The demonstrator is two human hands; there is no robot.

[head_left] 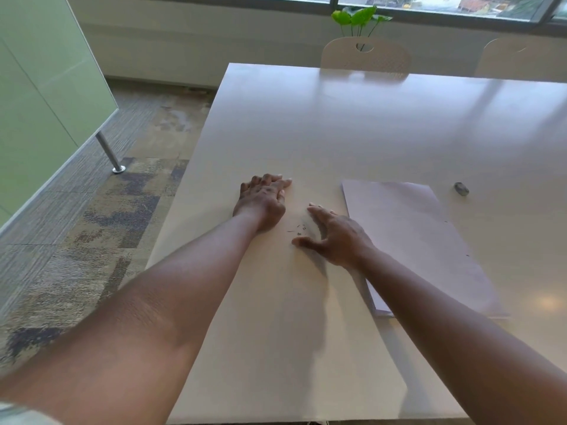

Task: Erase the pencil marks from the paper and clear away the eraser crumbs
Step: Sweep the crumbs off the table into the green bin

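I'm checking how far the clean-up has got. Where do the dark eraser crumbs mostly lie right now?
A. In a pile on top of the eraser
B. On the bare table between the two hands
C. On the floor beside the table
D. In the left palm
B: the eraser crumbs sit on the table, between the left hand and the right hand, left of the paper.

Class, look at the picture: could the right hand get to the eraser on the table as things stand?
Probably yes. The eraser lies in the open on the table, beyond the paper. The right hand is open, holds nothing, and only flat paper lies between.
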